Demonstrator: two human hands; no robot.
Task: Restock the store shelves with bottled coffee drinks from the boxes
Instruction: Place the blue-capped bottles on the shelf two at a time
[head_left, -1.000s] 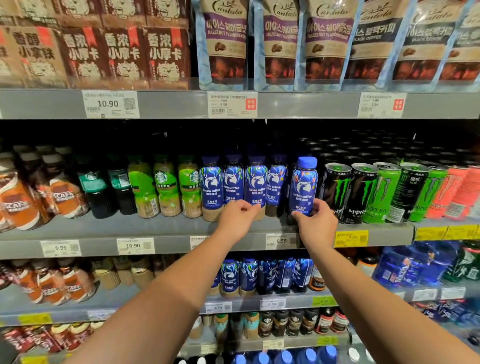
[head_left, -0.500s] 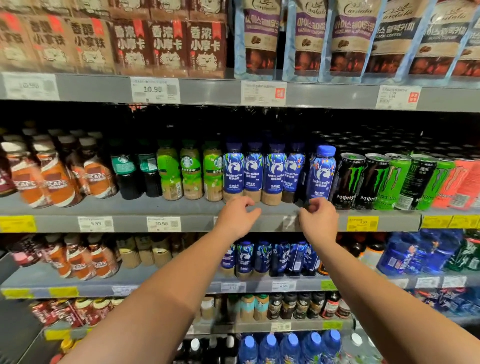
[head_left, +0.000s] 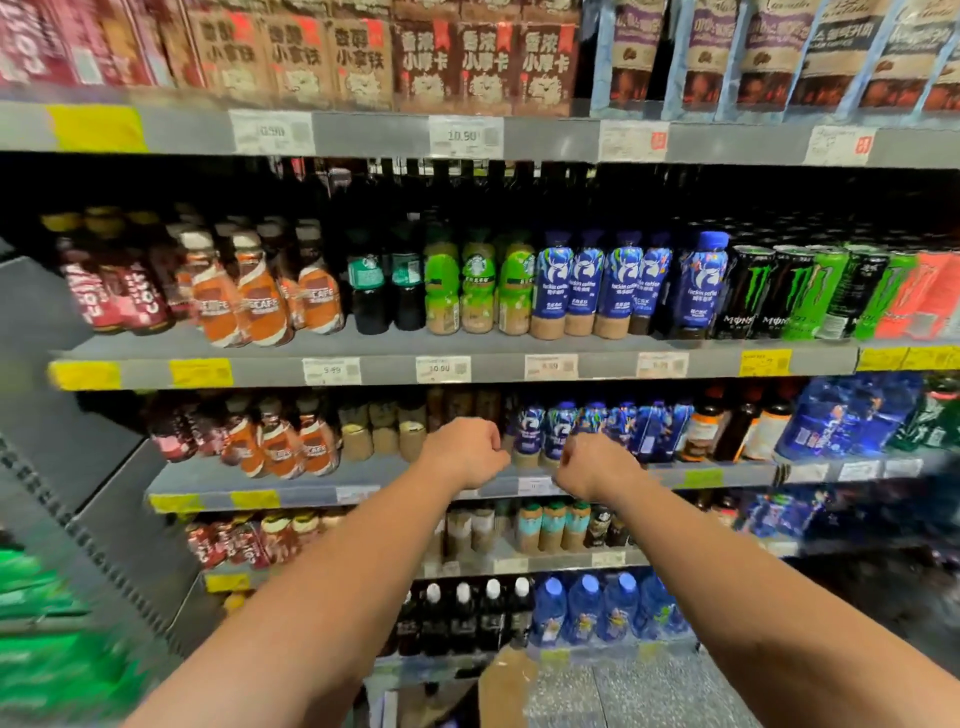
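Observation:
A row of blue-labelled coffee bottles (head_left: 587, 288) stands on the middle shelf (head_left: 519, 349). At the right end of that row is a bottle with a bright blue cap (head_left: 701, 286). More blue coffee bottles (head_left: 558, 431) stand on the shelf below. My left hand (head_left: 465, 452) and my right hand (head_left: 597, 467) hang in front of that lower shelf's edge. Both have loosely curled fingers and hold nothing. They are well below the middle-shelf bottles and touch none of them.
Green-labelled bottles (head_left: 478, 291) stand left of the blue row and black and green cans (head_left: 779, 296) to its right. Orange coffee bottles (head_left: 260, 301) fill the left side. A cardboard flap (head_left: 506, 686) shows at the floor. A blurred green mass (head_left: 47, 649) lies at lower left.
Both hands have let go of the middle-shelf bottles and dropped to the shelf below. The view has swung left and pulled back.

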